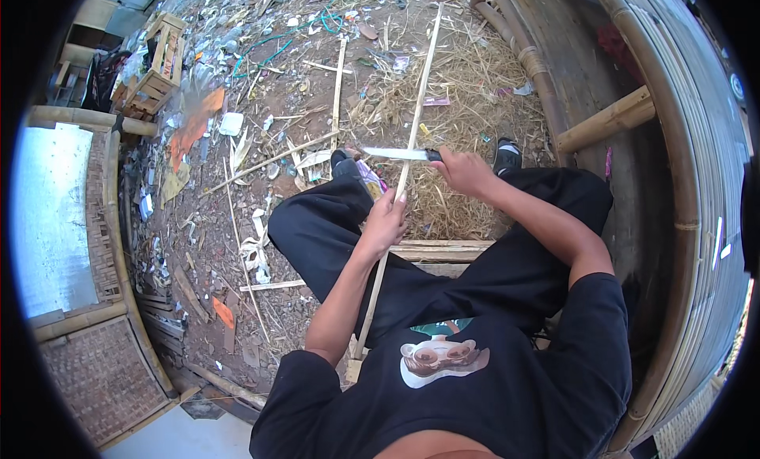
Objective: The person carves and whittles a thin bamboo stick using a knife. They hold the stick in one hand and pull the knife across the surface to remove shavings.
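A long pale bamboo strip [426,71] slants from beside my left hip out over the littered ground. Wrapped round its middle, above my thigh, is my left hand [385,225]. My right hand [464,172] is closed on the dark handle of a knife [396,153]. Its blade points left and lies across the strip, just beyond my left hand; whether the edge touches the strip I cannot tell. The strip's near end rests close to my shirt.
Wood shavings [467,87] and litter cover the ground ahead. A wooden crate [154,71] stands at the far left. Loose strips [339,87] lie left of my knee. A bamboo-framed wall [673,119] runs along my right, a woven panel [99,380] along my left.
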### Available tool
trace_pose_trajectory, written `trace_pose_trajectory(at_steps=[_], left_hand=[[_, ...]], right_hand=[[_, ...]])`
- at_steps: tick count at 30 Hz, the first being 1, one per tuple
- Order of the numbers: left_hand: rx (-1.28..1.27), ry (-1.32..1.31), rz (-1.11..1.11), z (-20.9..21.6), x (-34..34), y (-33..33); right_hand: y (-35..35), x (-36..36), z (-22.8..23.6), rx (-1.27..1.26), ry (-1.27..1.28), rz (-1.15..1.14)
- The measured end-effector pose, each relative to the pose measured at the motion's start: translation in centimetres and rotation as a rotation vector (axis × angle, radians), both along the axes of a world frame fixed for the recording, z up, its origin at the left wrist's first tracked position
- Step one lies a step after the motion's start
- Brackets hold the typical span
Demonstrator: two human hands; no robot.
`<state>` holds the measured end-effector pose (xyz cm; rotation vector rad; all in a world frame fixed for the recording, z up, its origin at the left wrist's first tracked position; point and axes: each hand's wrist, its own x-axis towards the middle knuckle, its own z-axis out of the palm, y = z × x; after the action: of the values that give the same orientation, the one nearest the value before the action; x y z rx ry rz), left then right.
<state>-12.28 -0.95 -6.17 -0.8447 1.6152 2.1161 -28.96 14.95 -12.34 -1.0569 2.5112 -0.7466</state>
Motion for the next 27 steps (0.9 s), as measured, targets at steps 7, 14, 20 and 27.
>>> trace_pose_trajectory(at_steps=[7,14,20,27], left_hand=[[0.037,-0.054,-0.05,-1.4,0.1,-0.5],[0.132,-0.057,0.015,-1.3,0.2,-1.0],[0.17,-0.037,0.069,-1.0,0.1,-1.2],[0.184,-0.075,-0.03,0.3,1.5,0.0]], right_hand=[[0.1,-4.7,-7.9,0.009,0.056,-0.21],[-2.6,1.1,-3.9,-0.112,-0.287,-0.263],[-1.4,3.0,-1.0,-0.012,0.026,0.062],[2.3,-9.6,-5.8,0.387,0.327,-0.312]])
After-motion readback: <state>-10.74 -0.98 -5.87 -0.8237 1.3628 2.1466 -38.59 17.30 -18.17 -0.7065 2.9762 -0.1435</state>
